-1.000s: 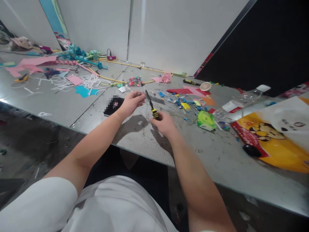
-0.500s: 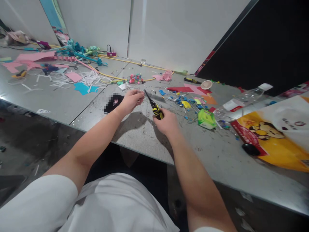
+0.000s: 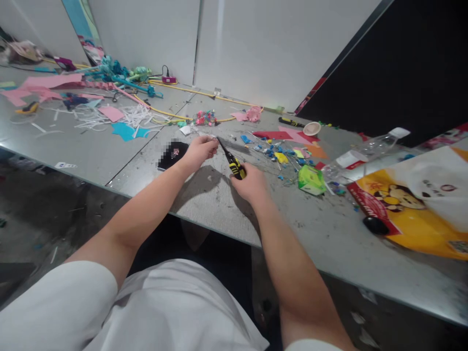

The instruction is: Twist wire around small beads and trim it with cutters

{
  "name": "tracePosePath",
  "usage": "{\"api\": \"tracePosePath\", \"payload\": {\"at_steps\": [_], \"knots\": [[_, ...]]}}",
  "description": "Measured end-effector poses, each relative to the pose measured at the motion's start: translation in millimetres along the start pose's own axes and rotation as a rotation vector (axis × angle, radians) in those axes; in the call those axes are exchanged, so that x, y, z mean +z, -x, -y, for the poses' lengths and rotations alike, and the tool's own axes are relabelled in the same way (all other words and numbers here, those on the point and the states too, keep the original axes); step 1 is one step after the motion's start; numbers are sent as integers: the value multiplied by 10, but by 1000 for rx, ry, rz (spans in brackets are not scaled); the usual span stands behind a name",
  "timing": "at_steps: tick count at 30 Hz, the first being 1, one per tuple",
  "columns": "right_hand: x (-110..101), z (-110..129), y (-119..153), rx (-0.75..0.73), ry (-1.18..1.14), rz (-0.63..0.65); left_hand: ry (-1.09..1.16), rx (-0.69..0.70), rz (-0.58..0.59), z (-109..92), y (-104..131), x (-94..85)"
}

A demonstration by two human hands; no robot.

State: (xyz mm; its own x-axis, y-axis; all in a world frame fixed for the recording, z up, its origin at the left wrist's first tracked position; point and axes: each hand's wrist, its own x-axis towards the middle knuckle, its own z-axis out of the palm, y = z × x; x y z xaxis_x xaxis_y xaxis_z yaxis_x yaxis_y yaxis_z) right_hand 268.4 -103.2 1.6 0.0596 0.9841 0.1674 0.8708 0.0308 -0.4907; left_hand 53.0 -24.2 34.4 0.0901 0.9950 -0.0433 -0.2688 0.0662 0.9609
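My right hand (image 3: 252, 183) is closed around black-and-yellow long-nose pliers (image 3: 236, 167), whose narrow dark tip slants up and left. That tip meets the fingertips of my left hand (image 3: 199, 152). Thumb and fingers of the left hand are pinched together; whatever small piece they may hold is too small and hidden to name. Just left of that hand lies a flat black object, perhaps a phone (image 3: 175, 153), partly blurred out and partly covered by the wrist. Both hands are above the grey tabletop (image 3: 204, 207).
To the right lie small blue and yellow pieces with thin stems (image 3: 272, 152), a green packet (image 3: 311, 180), a plastic bottle (image 3: 365, 151) and a yellow-and-white bag (image 3: 413, 204). White paper strips (image 3: 135, 117) and a yellow cord (image 3: 175, 116) lie at the left and back.
The view has shifted slightly. My hands keep nearly the same pose, with the pliers' tip still at the left fingertips.
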Motion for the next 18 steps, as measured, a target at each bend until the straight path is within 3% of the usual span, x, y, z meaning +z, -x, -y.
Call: {"api": "tracePosePath", "payload": {"at_steps": [5, 8, 18], "knots": [[28, 44, -30, 60, -131, 21, 108, 20, -6, -26, -8, -30], [-8, 70, -31, 74, -140, -3, 222, -35, -9, -59, -19, -52], [-50, -60, -75, -58, -61, -30, 249, -45, 66, -73, -12, -81]]}}
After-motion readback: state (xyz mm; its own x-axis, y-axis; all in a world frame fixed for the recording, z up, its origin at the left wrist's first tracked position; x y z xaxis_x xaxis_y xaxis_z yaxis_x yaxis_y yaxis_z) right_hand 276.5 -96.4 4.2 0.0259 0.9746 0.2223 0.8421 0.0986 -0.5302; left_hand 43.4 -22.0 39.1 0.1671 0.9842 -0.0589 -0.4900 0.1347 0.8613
